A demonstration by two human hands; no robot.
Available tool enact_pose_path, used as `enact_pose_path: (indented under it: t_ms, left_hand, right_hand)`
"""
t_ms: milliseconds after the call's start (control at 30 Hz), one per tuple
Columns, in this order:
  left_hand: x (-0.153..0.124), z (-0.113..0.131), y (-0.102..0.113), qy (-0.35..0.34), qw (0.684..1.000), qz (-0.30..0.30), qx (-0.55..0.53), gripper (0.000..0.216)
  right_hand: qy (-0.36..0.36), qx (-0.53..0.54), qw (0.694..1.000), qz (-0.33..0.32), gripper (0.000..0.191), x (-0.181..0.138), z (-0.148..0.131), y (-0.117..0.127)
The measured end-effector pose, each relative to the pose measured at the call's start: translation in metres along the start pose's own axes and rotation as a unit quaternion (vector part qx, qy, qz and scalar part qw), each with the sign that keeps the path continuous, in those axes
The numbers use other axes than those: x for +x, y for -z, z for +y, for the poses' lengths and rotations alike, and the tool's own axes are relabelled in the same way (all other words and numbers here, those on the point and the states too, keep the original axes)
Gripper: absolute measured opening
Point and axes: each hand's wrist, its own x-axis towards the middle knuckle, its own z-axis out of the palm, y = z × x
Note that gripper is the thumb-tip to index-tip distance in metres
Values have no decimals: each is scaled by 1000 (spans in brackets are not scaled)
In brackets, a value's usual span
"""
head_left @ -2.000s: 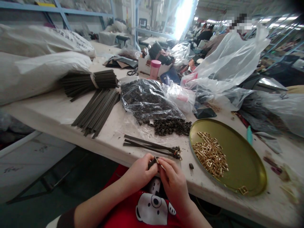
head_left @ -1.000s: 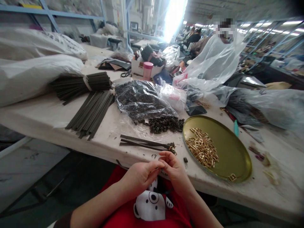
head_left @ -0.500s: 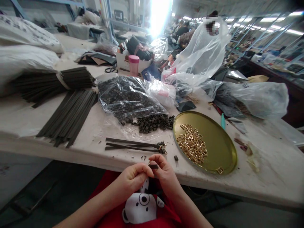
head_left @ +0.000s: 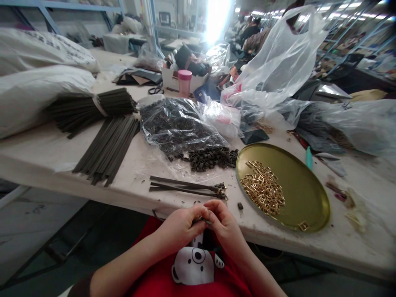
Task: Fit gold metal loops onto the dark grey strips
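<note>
My left hand (head_left: 187, 225) and my right hand (head_left: 223, 220) meet at the table's front edge, fingertips pinched together. Between them is a narrow dark strap (head_left: 199, 220), mostly hidden by the fingers; any metal piece on it cannot be made out. Just beyond my hands lie several dark straps (head_left: 182, 186) with gold buckles at their right ends. One small dark loop (head_left: 240, 206) rests to the right of my right hand. Farther right, a round gold tray (head_left: 305, 185) holds a heap of gold buckles (head_left: 262, 187), with a few lying apart near its front rim.
A plastic bag (head_left: 182, 121) of dark loops spills a pile of loops (head_left: 210, 159) behind the straps. Loose dark strips (head_left: 108, 148) and a tied bundle (head_left: 93, 105) lie left. A pink-lidded cup (head_left: 184, 84), a clear bag (head_left: 278, 62) and a teal-handled tool (head_left: 308, 157) are farther back.
The view has turned slightly, shifting the table's contents rightward. My fingers have closed in tighter around the strap, which shows less now; a gold glint at its end is no longer visible.
</note>
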Motion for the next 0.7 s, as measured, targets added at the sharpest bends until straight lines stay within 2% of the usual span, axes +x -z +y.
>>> enact_pose_path:
  t_ms: [100, 233, 300, 367, 400, 467, 533, 567, 700]
  left_hand:
    - [-1, -6, -4, -10, 997, -9, -71, 14]
    - [-3, -18, -14, 33, 970, -17, -239, 22]
    - [-4, -21, -16, 49, 957, -21, -284, 26]
    - [-4, -21, -15, 55, 959, -8, -278, 27]
    - [-4, -20, -14, 54, 964, 3, -262, 27]
    - [-4, -17, -10, 53, 972, 21, -230, 26]
    - [-3, -14, -7, 48, 977, 25, -207, 24]
    - [-3, -13, -7, 45, 979, 25, -198, 23]
    - [-5, -13, -8, 37, 985, 28, -167, 19]
  right_hand:
    - [-21, 48, 999, -14, 18, -3, 2, -5]
    - [-36, 81, 996, -12, 19, -8, 4, -12]
    - [-23, 44, 999, -1, 19, -10, 5, -7]
    - [14, -62, 997, 37, 18, -10, 4, 8]
    - [40, -141, 987, 71, 18, -9, 4, 19]
    - [90, -314, 933, 149, 18, -5, 5, 44]
    - [104, -429, 878, 183, 15, 0, 9, 65]
    - [104, -458, 863, 186, 13, 3, 12, 74]
    - [99, -473, 859, 172, 12, 8, 20, 85]
